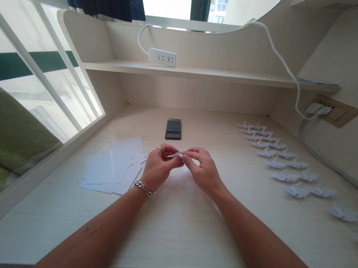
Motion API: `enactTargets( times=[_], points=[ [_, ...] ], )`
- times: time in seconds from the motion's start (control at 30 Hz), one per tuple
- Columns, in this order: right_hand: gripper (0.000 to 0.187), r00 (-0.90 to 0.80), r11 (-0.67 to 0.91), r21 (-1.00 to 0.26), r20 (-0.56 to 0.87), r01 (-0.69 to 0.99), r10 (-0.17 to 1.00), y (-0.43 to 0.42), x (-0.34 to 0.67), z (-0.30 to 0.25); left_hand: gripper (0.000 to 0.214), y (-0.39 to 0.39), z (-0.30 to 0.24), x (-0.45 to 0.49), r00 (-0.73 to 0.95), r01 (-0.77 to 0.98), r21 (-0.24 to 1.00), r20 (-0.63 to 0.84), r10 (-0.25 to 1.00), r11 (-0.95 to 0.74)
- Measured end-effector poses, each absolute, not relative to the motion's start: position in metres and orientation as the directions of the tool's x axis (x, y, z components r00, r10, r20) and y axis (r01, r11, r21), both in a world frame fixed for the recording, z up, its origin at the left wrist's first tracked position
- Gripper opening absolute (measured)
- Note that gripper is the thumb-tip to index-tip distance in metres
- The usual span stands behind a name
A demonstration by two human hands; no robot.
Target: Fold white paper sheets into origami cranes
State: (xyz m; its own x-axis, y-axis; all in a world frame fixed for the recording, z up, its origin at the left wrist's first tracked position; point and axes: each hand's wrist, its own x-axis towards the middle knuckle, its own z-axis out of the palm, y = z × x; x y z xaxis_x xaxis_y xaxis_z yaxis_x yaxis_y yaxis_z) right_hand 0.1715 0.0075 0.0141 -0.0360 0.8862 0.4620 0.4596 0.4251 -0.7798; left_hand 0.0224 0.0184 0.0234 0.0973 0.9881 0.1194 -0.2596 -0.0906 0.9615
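Over the middle of the desk, both hands pinch a small folded piece of white paper [174,154], held just above the surface. My left hand [161,163], with a ring and a chain bracelet, grips its left side between thumb and fingers. From the right, my right hand [203,167] closes thumb and fingertips on the same paper. Fingers hide much of its shape. Left of my hands lies a loose stack of white paper sheets [109,167]. Folded white paper cranes [286,176] stand in rows along the right side.
A dark phone-like object [174,129] lies just beyond my hands. Behind, a shelf [206,74] carries a white power strip [162,57]. A white cable [281,55] runs down to a wall socket [336,112] at right. White rails [34,57] border the left side.
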Motion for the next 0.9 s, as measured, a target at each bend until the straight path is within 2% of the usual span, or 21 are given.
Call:
enactTargets(
  times=[0.33,0.57,0.73,0.9],
  points=[
    [0.027,-0.034,0.396,-0.822,0.420,0.408,0.907,0.009,0.171,0.012,0.039,0.021,0.021,0.022,0.066,-0.187,0.970,0.173,0.983,-0.158],
    [0.021,-0.040,0.370,-0.864,0.380,0.342,0.924,0.010,0.169,0.010,0.035,0.023,0.015,0.022,0.081,-0.116,0.969,0.229,0.970,-0.219],
    [0.028,0.032,0.294,-0.942,0.303,0.158,0.952,0.014,0.168,0.005,0.039,0.022,0.012,0.023,0.102,-0.095,0.980,0.186,0.977,-0.176],
    [0.028,0.139,0.150,-0.978,0.130,-0.143,0.982,0.018,0.168,0.004,0.031,0.020,0.013,0.025,0.128,-0.006,1.000,0.016,0.992,-0.015]
  ],
)
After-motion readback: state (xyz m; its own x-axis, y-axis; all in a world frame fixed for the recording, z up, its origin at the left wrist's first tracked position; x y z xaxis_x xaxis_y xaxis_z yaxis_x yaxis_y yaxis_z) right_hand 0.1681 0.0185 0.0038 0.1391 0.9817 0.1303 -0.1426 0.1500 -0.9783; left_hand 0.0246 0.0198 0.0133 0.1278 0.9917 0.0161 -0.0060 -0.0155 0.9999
